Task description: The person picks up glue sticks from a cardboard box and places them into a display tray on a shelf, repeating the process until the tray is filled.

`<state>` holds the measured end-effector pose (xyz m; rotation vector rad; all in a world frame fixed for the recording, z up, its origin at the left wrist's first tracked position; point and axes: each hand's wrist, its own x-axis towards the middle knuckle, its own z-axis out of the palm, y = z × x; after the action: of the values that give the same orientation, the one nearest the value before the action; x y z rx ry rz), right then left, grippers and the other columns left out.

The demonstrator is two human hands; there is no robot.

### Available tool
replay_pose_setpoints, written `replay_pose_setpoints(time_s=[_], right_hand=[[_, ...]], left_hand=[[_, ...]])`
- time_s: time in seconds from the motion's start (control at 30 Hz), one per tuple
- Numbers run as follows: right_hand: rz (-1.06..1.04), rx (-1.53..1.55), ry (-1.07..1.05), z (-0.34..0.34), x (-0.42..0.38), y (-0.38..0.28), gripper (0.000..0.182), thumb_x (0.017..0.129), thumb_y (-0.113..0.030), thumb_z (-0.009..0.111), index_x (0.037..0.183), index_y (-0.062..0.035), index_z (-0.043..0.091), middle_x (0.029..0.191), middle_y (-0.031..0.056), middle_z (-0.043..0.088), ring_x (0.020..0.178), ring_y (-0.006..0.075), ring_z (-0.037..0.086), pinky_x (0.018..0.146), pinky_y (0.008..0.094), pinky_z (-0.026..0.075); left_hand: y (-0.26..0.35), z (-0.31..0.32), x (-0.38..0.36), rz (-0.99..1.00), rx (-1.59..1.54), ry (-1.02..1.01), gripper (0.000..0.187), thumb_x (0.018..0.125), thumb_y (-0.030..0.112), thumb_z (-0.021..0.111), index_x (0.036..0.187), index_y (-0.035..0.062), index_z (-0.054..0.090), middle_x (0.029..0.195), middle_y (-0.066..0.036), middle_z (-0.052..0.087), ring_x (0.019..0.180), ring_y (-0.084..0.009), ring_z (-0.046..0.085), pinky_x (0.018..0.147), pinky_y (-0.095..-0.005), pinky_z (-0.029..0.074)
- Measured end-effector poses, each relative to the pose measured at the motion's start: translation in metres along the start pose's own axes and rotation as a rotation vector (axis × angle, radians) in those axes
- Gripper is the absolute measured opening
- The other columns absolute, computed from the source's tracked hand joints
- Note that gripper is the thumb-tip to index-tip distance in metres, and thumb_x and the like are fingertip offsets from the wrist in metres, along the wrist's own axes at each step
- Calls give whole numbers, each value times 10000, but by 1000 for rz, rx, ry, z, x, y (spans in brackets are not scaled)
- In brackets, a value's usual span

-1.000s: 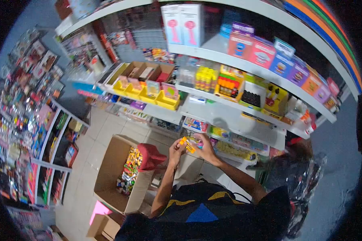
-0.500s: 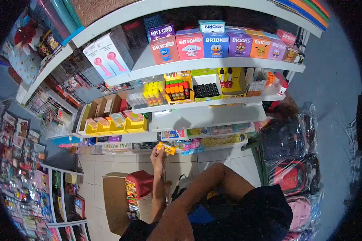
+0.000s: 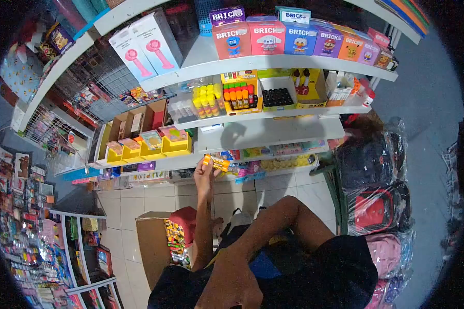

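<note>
My left hand (image 3: 205,172) is closed around a few orange-and-yellow glue sticks (image 3: 219,164), held out in front of the lower shelves. My right arm is bent across my body, and the right hand (image 3: 232,288) is close to my dark shirt at the bottom edge. Its fingers are hidden. Beside my left forearm, an open cardboard box (image 3: 154,247) on the floor holds many small coloured sticks (image 3: 176,239) and something red. Up on the shelf, a yellow display box (image 3: 241,103) has similar sticks with orange, red and green caps.
White shelves (image 3: 278,133) curve across the front. Boxes marked BRICKS (image 3: 300,40) line the upper one. Yellow-fronted trays (image 3: 150,152) stand at left, next to pink-fan boxes (image 3: 148,49). Plastic-wrapped backpacks (image 3: 374,208) are stacked at right. More goods fill the left side.
My left hand has risen a little towards the shelves with the glue sticks still in it. My right hand now shows more at the bottom, and the view has shifted slightly.
</note>
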<state>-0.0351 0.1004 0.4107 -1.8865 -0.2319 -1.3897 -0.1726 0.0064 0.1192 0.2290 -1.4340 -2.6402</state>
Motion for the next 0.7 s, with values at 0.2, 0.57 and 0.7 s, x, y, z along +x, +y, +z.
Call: replay_pose_setpoints(time_s=[0.2, 0.57, 0.7], right_hand=[[120, -198, 271, -25, -27, -16, 248, 889, -231, 579, 962, 6, 575, 946, 130, 543, 921, 280, 527, 830, 380, 416], [1000, -1194, 1637, -44, -255, -92, 341, 893, -186, 610, 1186, -25, 545, 1046, 102, 606, 919, 153, 591, 775, 292, 493], [884, -922, 1742, -43, -266, -104, 305, 876, -165, 633, 1147, -34, 584, 949, 76, 649, 859, 144, 617, 771, 277, 517]], left_hand=[[13, 11, 7, 9, -44, -62, 414, 918, 95, 566, 1312, 59, 443, 1132, -93, 575, 971, -145, 578, 827, -342, 540], [50, 46, 11, 57, -52, -242, 363, 909, 37, 551, 1253, 41, 434, 1098, -80, 578, 974, -146, 594, 784, -302, 566], [45, 55, 18, 90, -14, -296, 335, 913, 41, 547, 1236, 51, 457, 1078, -80, 578, 969, -148, 594, 776, -291, 560]])
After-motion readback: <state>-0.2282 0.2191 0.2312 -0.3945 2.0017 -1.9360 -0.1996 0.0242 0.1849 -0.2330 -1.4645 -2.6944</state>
